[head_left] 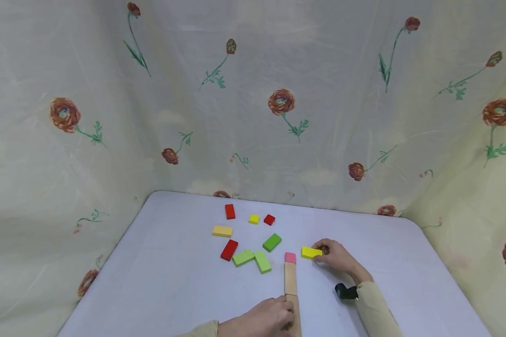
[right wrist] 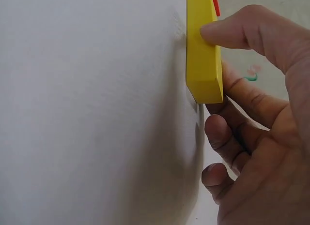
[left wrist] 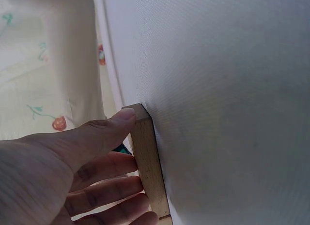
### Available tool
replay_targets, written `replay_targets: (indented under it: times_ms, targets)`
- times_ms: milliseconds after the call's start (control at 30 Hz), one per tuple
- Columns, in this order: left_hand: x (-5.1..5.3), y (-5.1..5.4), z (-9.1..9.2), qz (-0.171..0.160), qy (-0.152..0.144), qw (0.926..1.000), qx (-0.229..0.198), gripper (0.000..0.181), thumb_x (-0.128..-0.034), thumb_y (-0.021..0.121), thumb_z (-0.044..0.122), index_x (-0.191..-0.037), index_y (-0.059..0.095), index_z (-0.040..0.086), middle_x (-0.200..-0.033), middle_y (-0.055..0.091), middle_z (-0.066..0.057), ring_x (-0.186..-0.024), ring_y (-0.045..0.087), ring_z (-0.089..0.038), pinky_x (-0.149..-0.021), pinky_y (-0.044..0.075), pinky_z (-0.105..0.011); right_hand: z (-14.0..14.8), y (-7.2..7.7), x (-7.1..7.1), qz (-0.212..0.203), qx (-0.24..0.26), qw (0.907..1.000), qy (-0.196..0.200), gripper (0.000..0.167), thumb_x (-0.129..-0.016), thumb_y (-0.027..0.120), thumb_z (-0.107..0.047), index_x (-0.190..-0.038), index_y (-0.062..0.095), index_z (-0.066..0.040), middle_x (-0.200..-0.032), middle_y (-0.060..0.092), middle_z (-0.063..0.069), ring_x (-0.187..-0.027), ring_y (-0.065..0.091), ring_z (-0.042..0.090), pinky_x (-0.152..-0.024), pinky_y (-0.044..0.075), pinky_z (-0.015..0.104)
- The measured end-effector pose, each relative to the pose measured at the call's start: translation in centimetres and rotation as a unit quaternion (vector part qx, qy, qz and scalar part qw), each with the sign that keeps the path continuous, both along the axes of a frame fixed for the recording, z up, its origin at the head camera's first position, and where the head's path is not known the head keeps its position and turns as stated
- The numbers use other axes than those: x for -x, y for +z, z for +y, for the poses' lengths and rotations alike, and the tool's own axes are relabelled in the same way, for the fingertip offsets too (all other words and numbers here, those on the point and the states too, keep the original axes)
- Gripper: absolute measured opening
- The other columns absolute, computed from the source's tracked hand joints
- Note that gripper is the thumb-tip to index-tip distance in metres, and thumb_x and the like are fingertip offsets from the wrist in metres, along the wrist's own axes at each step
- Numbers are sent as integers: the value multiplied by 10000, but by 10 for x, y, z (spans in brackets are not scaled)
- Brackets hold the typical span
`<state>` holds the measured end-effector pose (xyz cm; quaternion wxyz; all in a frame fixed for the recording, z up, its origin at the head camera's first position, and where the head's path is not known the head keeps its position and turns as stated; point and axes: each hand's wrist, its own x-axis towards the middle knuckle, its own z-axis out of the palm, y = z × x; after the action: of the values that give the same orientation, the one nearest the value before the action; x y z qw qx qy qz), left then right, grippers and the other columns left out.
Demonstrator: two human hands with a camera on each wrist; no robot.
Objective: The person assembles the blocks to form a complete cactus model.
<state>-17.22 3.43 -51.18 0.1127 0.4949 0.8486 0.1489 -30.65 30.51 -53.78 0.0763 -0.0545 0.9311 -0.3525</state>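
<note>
A yellow block (head_left: 310,252) is pinched between thumb and fingers of my right hand (head_left: 336,258), right of the small pink block (head_left: 290,257). In the right wrist view the thumb presses one face of the yellow block (right wrist: 202,46), with the right hand (right wrist: 271,104) behind it. My left hand (head_left: 264,319) grips the nearer of two plain wooden blocks (head_left: 295,313), which run in a line up to the pink one. The left wrist view shows the left hand's (left wrist: 82,172) thumb on the end of that wooden block (left wrist: 149,162) and fingers along its side.
Left of the wooden line lie light green blocks (head_left: 262,261), a green block (head_left: 271,242), red blocks (head_left: 229,250), a tan block (head_left: 222,231) and a small yellow block (head_left: 254,219). A black object (head_left: 346,291) is by the right wrist. Flowered cloth (head_left: 253,117) hangs behind the table.
</note>
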Motion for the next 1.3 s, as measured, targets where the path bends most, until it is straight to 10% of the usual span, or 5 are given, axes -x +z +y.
replay_targets:
  times_ms: [1300]
  targets:
    - [-4, 2, 2, 315, 116, 9990, 280, 209, -857, 704, 398, -977, 731, 229, -929, 620, 142, -796, 477, 56, -654, 414, -100, -9, 5, -39, -222, -60, 9952, 955, 305, -761, 791, -124, -1027, 643, -105, -962, 574, 11, -892, 467, 188, -761, 412, 279]
